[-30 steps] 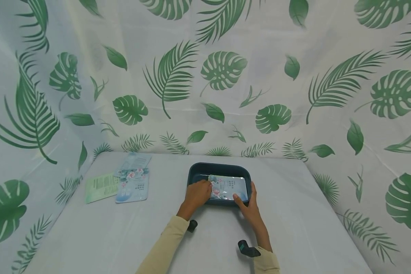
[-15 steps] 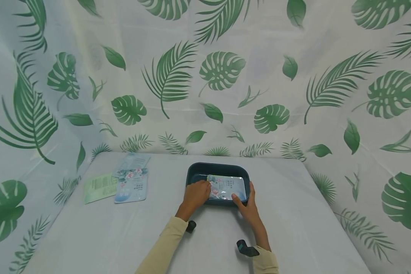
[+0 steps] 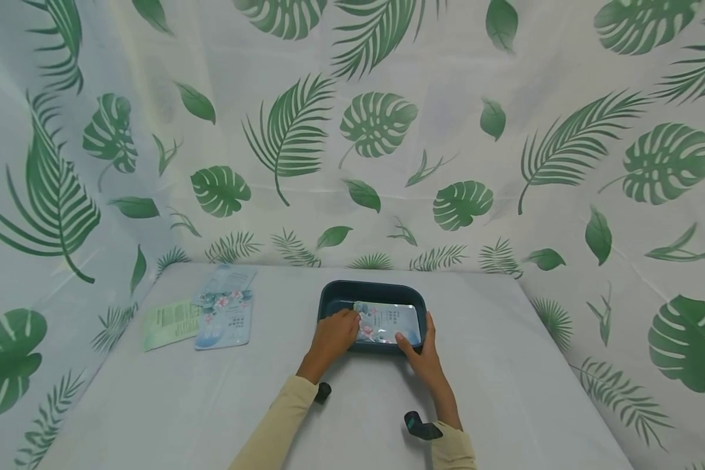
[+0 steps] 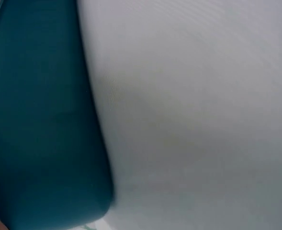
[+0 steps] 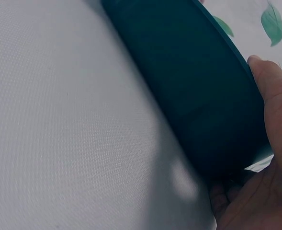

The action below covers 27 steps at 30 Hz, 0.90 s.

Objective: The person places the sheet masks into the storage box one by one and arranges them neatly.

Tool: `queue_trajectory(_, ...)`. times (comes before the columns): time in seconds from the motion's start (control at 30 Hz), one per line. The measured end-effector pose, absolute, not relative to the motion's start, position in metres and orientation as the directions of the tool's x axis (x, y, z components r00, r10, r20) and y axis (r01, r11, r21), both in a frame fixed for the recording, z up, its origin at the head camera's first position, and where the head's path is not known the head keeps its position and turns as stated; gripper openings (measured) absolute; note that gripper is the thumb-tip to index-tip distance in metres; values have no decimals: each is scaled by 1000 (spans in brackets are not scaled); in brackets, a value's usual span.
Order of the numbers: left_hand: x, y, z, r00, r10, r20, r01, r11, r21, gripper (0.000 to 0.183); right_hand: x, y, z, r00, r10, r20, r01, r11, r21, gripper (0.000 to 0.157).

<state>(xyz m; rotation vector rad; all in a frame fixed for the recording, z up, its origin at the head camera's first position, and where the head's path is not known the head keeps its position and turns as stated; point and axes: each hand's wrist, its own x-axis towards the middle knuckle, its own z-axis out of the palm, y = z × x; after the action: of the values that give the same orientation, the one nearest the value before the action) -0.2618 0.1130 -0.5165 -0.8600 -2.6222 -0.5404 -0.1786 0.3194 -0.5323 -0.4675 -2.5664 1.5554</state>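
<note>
A dark teal rectangular tray sits on the white table in the head view. Inside it, toward the right, lies a pale blue floral sheet mask packet. My left hand reaches over the near left of the tray, fingers curled at the packet's left edge; its fingertips are hidden. My right hand grips the tray's near right corner, thumb over the rim by the packet and fingers along the outer side. The right wrist view shows that right hand against the tray's wall. Only slivers of skin show in the left wrist view, beside the tray's outer wall.
On the left of the table lie several flat packets: a blue floral one, a paler blue one behind it and a green one. A white leaf-print cloth hangs behind and at both sides.
Both hands keep their places at the tray and the packet. The head view has shifted very slightly; nothing else has visibly moved.
</note>
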Motion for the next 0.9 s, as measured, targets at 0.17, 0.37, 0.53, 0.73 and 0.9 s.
queue_trajectory(0.17, -259, 102, -520, -656, 550, 517, 728, 641, 242, 18, -177, 318, -534, -946, 316, -77, 216, 432, -876, 97)
queue_trajectory(0.37, -263, 79, -520, -556, 473, 683, 814, 477, 332, 12, -178, 319, -533, -943, 322, -81, 225, 439, -870, 97)
queue_trajectory(0.53, -270, 46, -522, -626, 307, 717, 731, 553, 400, 15, -177, 319, -530, -943, 321, -85, 229, 441, -868, 97)
queue_trajectory(0.73, -263, -6, -523, -855, -53, 515, 295, 768, 568, 12, -177, 321, -531, -945, 318, -80, 225, 453, -863, 97)
queue_trajectory(0.9, -255, -49, -522, -949, -244, 200, -52, 748, 662, 30, -179, 321, -533, -949, 307, -72, 213, 457, -863, 97)
